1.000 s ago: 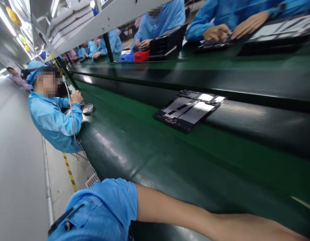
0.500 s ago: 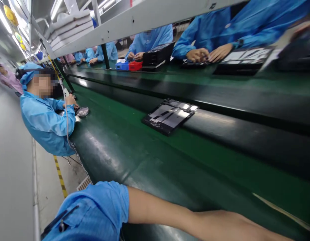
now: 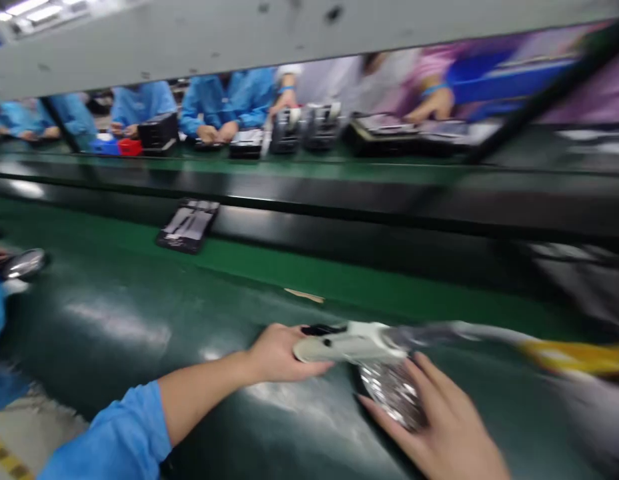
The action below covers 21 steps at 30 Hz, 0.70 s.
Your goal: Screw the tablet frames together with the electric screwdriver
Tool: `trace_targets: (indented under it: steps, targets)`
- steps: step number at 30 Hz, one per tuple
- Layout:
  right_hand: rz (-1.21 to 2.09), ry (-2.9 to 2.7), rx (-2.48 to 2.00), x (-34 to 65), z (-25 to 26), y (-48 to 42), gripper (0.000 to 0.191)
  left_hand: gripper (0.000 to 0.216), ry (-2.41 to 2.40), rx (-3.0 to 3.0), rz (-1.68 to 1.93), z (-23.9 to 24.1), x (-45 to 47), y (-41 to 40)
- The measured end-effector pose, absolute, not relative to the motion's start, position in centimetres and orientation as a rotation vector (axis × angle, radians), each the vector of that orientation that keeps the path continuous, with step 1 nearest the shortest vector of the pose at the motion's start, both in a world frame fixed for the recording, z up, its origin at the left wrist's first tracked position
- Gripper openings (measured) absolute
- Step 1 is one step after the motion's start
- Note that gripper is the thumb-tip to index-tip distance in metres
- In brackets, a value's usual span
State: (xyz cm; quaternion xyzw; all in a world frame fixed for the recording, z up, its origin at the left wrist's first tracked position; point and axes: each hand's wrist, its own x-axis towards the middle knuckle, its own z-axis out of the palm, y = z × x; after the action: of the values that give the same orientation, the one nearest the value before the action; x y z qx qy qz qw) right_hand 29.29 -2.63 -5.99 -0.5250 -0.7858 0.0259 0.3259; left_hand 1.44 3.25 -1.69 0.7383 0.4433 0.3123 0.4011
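My left hand is closed around a pale corded hand tool that looks like an electric screwdriver. The tool lies roughly level, its cable running off to the right. Just below it is a round metal dish full of small shiny pieces, too blurred to name surely. My right hand grips this dish, with the thumb on the near side and the fingers along the far right rim. The tool partly covers the dish's far edge.
A dark device panel lies at the back of the green bench. A thin tan strip lies nearer. A yellow-sleeved cable crosses at right. Co-workers' hands work across the raised ledge. Another shiny dish stands far left.
The view has swung right, so the device panel appears further left. My left hand, out of view before, now shows holding the tool; my right hand and the dish have come into view.
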Motion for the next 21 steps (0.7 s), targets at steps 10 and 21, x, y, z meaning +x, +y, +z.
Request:
trace_targets:
  steps: [10, 21]
  targets:
    - [-0.064, -2.364, -1.444, 28.6, -6.0, -3.8, 0.083, 0.02, 1.041, 1.935, 0.906, -0.5, 0.3, 4.9]
    - [0.045, -2.565, -1.404, 31.4, -5.1, -6.0, 0.083, 0.024, 1.059, 1.926, 0.955, -0.8, -0.1, 5.7]
